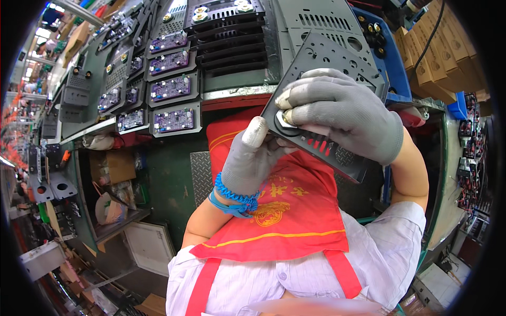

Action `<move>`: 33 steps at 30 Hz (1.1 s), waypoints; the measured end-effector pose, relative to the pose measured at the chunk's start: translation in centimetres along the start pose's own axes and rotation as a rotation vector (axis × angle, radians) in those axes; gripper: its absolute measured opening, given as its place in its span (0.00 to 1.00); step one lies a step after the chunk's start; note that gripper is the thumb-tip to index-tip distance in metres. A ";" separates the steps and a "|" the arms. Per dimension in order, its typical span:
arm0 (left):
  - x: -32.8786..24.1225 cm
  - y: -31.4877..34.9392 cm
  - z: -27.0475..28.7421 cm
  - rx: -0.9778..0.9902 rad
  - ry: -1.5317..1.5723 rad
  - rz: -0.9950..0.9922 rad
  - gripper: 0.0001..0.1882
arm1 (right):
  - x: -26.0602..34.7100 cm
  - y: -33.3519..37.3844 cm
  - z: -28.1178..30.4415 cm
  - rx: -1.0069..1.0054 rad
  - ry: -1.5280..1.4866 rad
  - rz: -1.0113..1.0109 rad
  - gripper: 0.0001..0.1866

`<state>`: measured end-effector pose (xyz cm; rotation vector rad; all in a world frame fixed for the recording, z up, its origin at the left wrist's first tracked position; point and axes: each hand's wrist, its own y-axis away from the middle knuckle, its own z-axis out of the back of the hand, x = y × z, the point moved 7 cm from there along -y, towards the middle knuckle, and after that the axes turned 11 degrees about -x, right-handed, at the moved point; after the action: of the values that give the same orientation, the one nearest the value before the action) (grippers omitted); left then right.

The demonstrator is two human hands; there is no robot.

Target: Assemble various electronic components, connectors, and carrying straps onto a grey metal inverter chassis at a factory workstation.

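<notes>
Purple boards [171,89] sit along the near edge of the bench [240,94], left of the dark panel stack [232,50]. Left hand [250,155], gloved, blue coil [232,194] at wrist: forearm angles up and right, thumb up beside plate's left corner, fingers tucked underneath, pinching that corner. Plate [329,52], dark and perforated: held tilted across bench's near edge, over the red apron [274,239]; contact with bench unclear. Its folded near edge slopes from left corner down to the right; long axis seems to follow it, but the hand on top hides much. White nut [285,120] near left corner. Right hand [342,113], gloved: palm down, elbow bent, fingers pointing left, curled at nut; can't tell if pinching it. Blue bin [398,76] farther right.
</notes>
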<state>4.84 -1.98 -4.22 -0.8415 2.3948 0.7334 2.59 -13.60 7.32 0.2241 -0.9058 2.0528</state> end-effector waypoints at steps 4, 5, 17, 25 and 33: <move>0.3 -0.2 0.1 -0.059 -0.029 -0.002 0.26 | -0.2 0.3 0.0 0.004 0.091 -0.013 0.15; 0.2 -0.2 0.1 -0.058 -0.023 -0.011 0.26 | -0.2 0.5 0.1 -0.010 0.078 -0.008 0.15; 1.0 -0.3 0.2 -0.041 -0.063 0.007 0.28 | -0.3 -0.2 -0.4 -0.054 0.003 -0.175 0.12; 1.4 -0.1 0.4 -0.015 -0.140 -0.010 0.29 | 0.3 -0.2 0.2 -0.076 0.085 -0.085 0.13; 0.7 -0.2 -0.6 0.008 -0.103 -0.063 0.28 | 0.8 -0.7 1.4 -0.039 0.300 -0.064 0.11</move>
<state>4.30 -2.76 -4.23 -0.8507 2.2691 0.7238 2.43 -13.76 9.05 -0.0751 -0.7414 1.9428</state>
